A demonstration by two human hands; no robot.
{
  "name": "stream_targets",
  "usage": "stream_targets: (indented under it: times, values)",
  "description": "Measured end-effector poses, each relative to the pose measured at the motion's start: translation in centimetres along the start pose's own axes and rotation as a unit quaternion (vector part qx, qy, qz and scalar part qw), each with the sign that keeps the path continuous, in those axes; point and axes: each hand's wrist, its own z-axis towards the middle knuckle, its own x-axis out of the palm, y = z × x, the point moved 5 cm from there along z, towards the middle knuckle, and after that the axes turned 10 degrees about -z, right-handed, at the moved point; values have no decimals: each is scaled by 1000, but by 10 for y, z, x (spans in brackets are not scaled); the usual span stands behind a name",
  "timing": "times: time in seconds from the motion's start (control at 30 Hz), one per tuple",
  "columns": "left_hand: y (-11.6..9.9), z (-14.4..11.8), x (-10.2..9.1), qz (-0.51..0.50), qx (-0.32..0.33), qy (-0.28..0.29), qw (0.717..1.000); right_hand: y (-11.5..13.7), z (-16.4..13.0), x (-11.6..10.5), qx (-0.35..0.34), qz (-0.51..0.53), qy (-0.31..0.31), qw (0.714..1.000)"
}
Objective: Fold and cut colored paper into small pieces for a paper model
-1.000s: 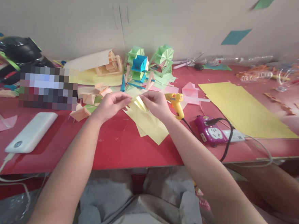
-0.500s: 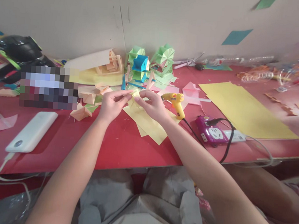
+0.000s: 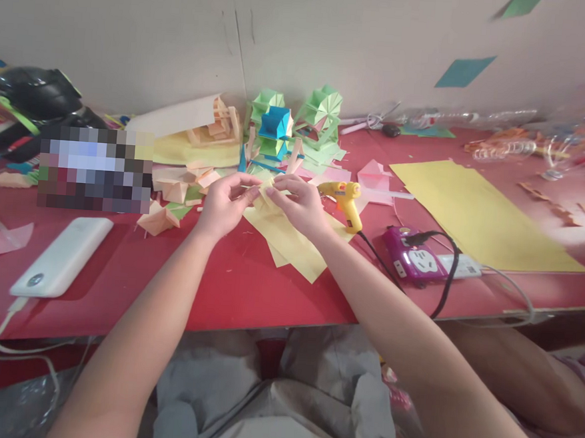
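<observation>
My left hand (image 3: 222,204) and my right hand (image 3: 297,204) meet over the red table (image 3: 237,288), both pinching a small folded yellow paper piece (image 3: 263,191) between their fingertips. Under and in front of the hands lie loose yellow paper sheets (image 3: 293,242). Just right of my right hand rests a yellow glue gun (image 3: 344,201) with a black cord. Behind the hands stands a cluster of green and blue folded paper models (image 3: 292,122), with orange paper models (image 3: 218,130) to their left.
A purple power strip (image 3: 412,259) with a black plug lies right of the glue gun. A large yellow sheet (image 3: 478,215) covers the right side. A white power bank (image 3: 62,256) sits at the left. Black gear (image 3: 35,97) sits at far left.
Both hands have shifted slightly away from me with the folded yellow piece, and the fingers have closed in tighter on it.
</observation>
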Motion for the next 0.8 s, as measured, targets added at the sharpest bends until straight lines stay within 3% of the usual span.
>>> stream_targets:
  times: [0.33, 0.57, 0.8]
  values:
    - [-3, -1, -1, 105, 34, 22, 994, 11, -4, -2, -109, -133, -24, 985]
    - [-5, -3, 2, 117, 50, 58, 990, 5, -1, -3, -116, -160, -26, 980]
    - [-4, -3, -4, 50, 1, 1, 999, 10, 1, -8, -108, -109, -38, 987]
